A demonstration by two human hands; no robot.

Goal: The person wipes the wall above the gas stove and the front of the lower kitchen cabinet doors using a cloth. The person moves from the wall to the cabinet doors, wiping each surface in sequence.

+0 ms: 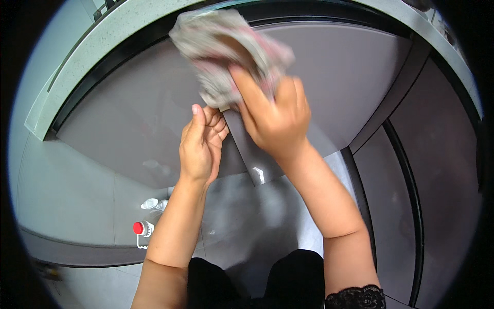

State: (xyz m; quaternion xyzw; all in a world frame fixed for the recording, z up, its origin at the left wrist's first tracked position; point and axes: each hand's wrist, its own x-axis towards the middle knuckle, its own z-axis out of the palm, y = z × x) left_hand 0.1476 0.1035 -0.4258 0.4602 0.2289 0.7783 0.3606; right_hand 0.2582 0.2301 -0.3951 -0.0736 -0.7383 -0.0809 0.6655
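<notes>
My right hand [278,112] is closed on a light cloth [222,50] with pink patches, blurred as if in motion, in front of the upper part of grey cabinet doors [332,73]. Close by on the left, my left hand [202,143] is at the edge of a cabinet door [252,154] that stands ajar. Its thumb points up and its fingers are curled near the door's upper corner. Whether those fingers grip the edge cannot be told. The cloth hides part of the black recess above the doors.
A speckled pale countertop [96,54] curves above the cabinets. On the floor at the lower left stand a bottle with a red cap [138,228] and a white spray bottle [150,203]. More grey cabinet fronts [444,185] with black trim rise at the right.
</notes>
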